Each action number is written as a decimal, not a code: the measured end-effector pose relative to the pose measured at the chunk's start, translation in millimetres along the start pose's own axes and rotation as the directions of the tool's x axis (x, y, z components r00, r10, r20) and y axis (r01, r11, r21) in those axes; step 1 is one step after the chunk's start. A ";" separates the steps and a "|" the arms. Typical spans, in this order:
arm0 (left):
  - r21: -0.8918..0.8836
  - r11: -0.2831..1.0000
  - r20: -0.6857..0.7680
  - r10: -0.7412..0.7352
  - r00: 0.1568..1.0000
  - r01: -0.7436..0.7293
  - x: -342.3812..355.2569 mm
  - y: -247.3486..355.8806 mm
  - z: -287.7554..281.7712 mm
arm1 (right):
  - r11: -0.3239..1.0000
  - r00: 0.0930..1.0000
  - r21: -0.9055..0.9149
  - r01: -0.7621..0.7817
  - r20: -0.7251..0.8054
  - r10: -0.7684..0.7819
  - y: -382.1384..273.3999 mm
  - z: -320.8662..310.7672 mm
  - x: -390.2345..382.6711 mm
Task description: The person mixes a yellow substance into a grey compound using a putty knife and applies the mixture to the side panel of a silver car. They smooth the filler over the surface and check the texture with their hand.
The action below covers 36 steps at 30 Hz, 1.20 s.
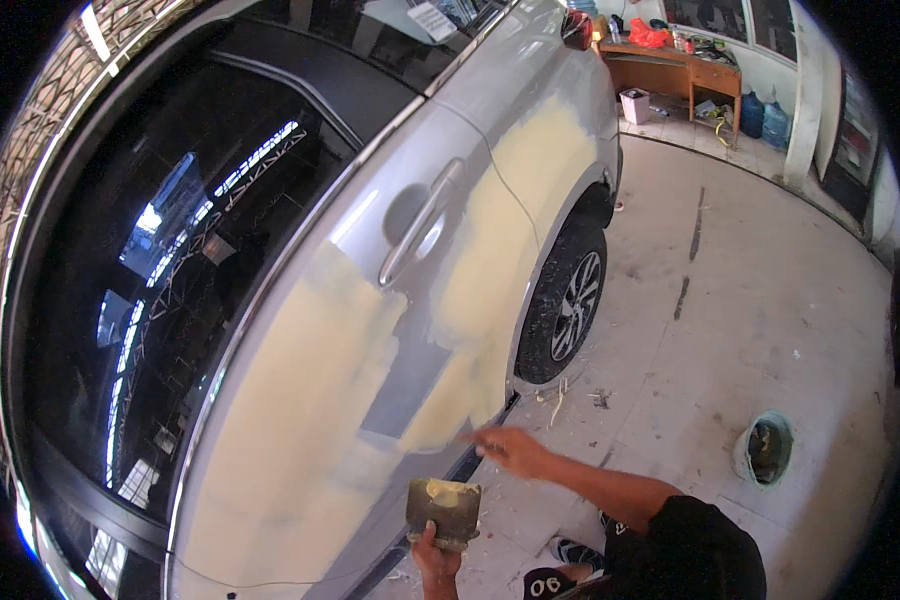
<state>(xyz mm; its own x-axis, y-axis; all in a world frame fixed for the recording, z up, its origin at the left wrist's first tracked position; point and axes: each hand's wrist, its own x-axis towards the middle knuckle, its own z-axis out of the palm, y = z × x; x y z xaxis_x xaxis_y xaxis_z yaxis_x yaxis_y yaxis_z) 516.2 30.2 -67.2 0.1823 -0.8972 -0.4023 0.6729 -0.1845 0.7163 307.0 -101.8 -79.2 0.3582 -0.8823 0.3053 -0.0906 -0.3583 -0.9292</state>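
Observation:
In my left hand [435,560] is a square, dark mixing board [438,518], gripped at its lower edge, with a smear of yellowish body filler [452,492] near its top. My right hand [510,450] reaches to the lower edge of a silver car door [406,392]. Its fingers are closed at the panel; whatever they hold is too small and blurred to name. Pale yellow filler [290,420] covers much of that door around the handle [420,225]. Another broad filler patch [510,200] spreads over the neighbouring panel up to the wheel arch.
Right of the panel stands the car's wheel [570,300], with scraps on the tiled floor [710,330] below it. A pale green bucket [765,450] sits right of me. A wooden desk [660,72] with clutter and blue water jugs [765,120] are at the back.

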 end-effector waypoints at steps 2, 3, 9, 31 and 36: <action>0.116 0.993 0.067 0.019 0.998 -0.026 -12.4 10.5 20.8 | 0.992 0.998 0.126 0.022 0.051 -0.028 -56.3 -5.6 -23.3; 0.169 0.985 0.104 0.024 0.994 -0.042 -14.9 13.7 28.0 | 0.989 0.998 0.147 0.016 0.053 -0.024 -74.5 -8.9 -32.8; 0.063 0.979 0.268 0.169 0.948 -0.192 -50.1 61.0 108.6 | 0.978 0.946 -0.141 -0.154 0.266 0.187 -148.4 -83.3 -52.4; 0.108 0.985 0.137 0.120 0.983 -0.135 -5.7 -54.7 290.8 | 0.727 0.916 0.571 -0.382 0.337 0.216 -73.1 -248.4 30.3; 0.225 0.956 0.007 0.193 0.981 -0.190 18.7 -53.5 304.5 | 0.881 0.970 0.467 -0.081 -0.167 0.178 64.1 -267.3 115.5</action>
<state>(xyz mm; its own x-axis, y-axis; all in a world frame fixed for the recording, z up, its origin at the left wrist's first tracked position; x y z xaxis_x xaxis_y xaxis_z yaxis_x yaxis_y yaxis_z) 265.3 -98.9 60.5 0.3039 -0.9187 -0.2521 0.4474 -0.0960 0.8891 94.1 -308.3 -47.8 0.1756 -0.9705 0.1651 0.3249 -0.1011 -0.9403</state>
